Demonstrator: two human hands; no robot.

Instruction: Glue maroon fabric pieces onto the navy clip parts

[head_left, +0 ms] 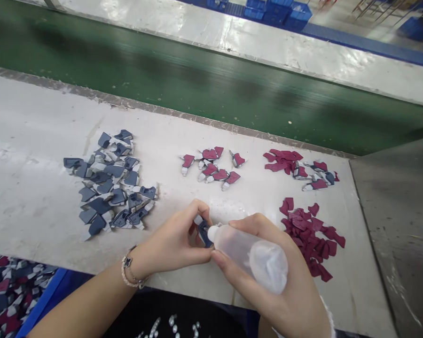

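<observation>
My left hand (178, 241) is closed around a small dark blue and grey part (203, 232), pinched between thumb and fingers. A translucent squeeze bottle (250, 256) lies in the grip of my right hand (289, 281), its white tip touching or very near that part. Left of my hands is a pile of dark blue and grey parts (109, 183). Beyond them sit several parts with maroon tops (211, 171). Loose maroon pieces (306, 230) form a pile to the right, with a smaller maroon heap (282, 159) and a few joined parts (319, 173) behind it.
A green conveyor belt (183, 80) runs behind the white table (31, 188). A metal panel (402, 211) borders the right side. At the lower left, a blue bin (44, 300) holds mixed maroon and grey parts. Blue crates (298, 16) stand far back.
</observation>
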